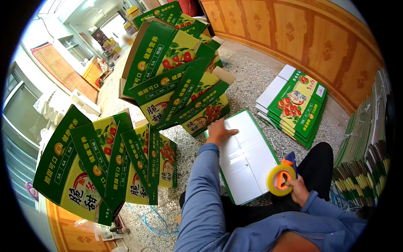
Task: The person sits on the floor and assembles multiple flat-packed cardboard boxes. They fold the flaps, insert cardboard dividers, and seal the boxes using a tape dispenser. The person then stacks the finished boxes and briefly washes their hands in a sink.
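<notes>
Speckled terrazzo floor [248, 84] spreads out beyond both hands, with orange wood panelling [289, 31] bounding it at the far right. And here's the green-edged white carton [245, 161], tilted lengthwise between the two hands, its near end over the person's dark-trousered legs [317, 168]. Left hand [219, 131] lies on the far-left corner, thumb across the white face; whether the fingers hook that edge, I can't tell. Right hand [299, 191] is clenched on the tape dispenser [280, 180], its yellow roll right at the near-right corner. Tight quarters on the left: printed fruit cartons [201, 113] crowd just beyond those fingers. Roomier ahead of the right hand, where terrazzo runs up to a pile of flattened cartons [299, 105]; outward, past the knee, cardboard bundles [363, 168] wall it in.
</notes>
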